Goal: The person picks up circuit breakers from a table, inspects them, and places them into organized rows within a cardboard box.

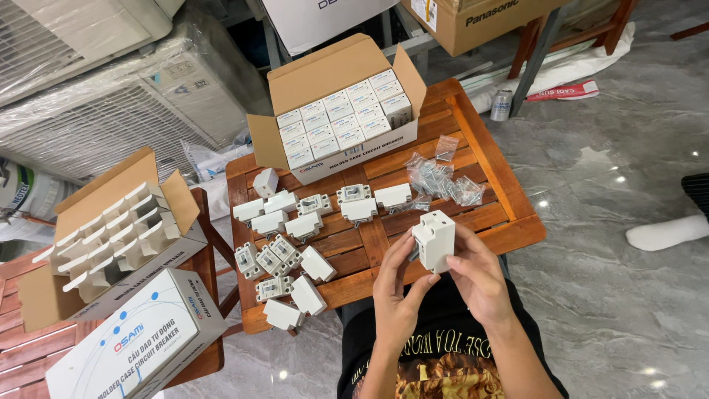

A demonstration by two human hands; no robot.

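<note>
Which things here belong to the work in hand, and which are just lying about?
In hand: white breaker held by left hand and right hand; loose breakers on slatted table; screw bags; open carton of small boxes.

Lying about: drink can; wrapped air-conditioner units.

White breaker (433, 241) between both hands

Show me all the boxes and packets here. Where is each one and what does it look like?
Open carton: back of the wooden table, brown flaps, rows of small white boxes.
Second open carton: left, opened white boxes inside.
Closed white carton: bottom left, blue print.
Clear bags: table's right side.
Small white box: held by both hands.
</note>
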